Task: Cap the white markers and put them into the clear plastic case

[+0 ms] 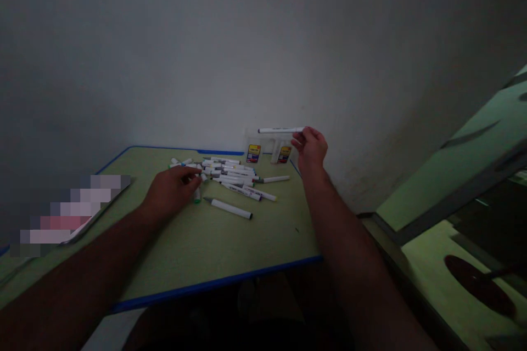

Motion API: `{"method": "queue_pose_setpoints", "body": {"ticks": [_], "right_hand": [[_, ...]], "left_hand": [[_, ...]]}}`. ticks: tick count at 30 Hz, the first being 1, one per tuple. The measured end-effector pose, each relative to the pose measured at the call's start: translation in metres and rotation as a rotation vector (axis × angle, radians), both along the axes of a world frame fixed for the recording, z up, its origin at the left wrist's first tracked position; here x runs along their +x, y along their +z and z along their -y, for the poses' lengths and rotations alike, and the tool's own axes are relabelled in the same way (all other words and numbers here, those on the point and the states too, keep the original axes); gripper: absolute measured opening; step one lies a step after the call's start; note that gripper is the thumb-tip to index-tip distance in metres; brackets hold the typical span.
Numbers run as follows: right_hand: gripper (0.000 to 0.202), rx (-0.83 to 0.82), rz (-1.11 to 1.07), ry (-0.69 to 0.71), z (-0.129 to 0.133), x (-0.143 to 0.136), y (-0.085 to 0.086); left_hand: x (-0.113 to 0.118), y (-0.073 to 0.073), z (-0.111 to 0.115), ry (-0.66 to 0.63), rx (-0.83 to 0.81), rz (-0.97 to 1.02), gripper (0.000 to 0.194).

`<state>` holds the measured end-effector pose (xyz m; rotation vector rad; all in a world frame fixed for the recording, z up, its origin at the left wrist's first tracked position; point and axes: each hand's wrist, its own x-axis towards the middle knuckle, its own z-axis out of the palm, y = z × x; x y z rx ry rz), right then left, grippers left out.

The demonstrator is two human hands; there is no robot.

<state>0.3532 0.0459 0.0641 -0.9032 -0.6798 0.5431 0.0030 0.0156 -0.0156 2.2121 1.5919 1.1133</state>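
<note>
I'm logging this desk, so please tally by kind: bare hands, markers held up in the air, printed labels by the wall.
Hands: 2 (left hand, right hand)
Raised marker: 1
Printed labels: 2
Total: 5, leaving out the heaped markers, which overlap too much to count.

Two bare forearms (348,236), seemingly dark clothing (168,329)

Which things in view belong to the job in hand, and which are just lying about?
In the job:
white marker in the right hand
marker pile at the left hand
lone marker in front
labelled clear containers, probably

Apparently just lying about:
pixelated item, left
small scrap
dark red disc, far right
</note>
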Motion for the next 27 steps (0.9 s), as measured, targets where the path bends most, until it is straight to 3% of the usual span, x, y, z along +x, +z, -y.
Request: {"method": "queue_pose_setpoints", "body": {"ticks": [5, 10, 14, 27], "right_hand": [[0.010, -0.026, 0.176, -0.256, -0.019, 0.042, 0.033], [0.010, -0.177, 0.383, -0.395, -0.034, 0.064, 0.048], [0.010, -0.285, 0.565, -0.463, -0.046, 0.071, 0.045], [0.015, -0.608, 1.181, -0.384, -0.077, 0.062, 0.022]], "left_hand": [[0.003, 0.002, 0.001, 0.010, 0.011, -0.018, 0.033], [0.004, 0.003, 0.002, 0.011, 0.017, -0.003, 0.033], [0.003, 0.001, 0.001, 0.007, 0.006, -0.002, 0.034], [0.005, -0.001, -0.001, -0.020, -0.014, -0.024, 0.034]]}}
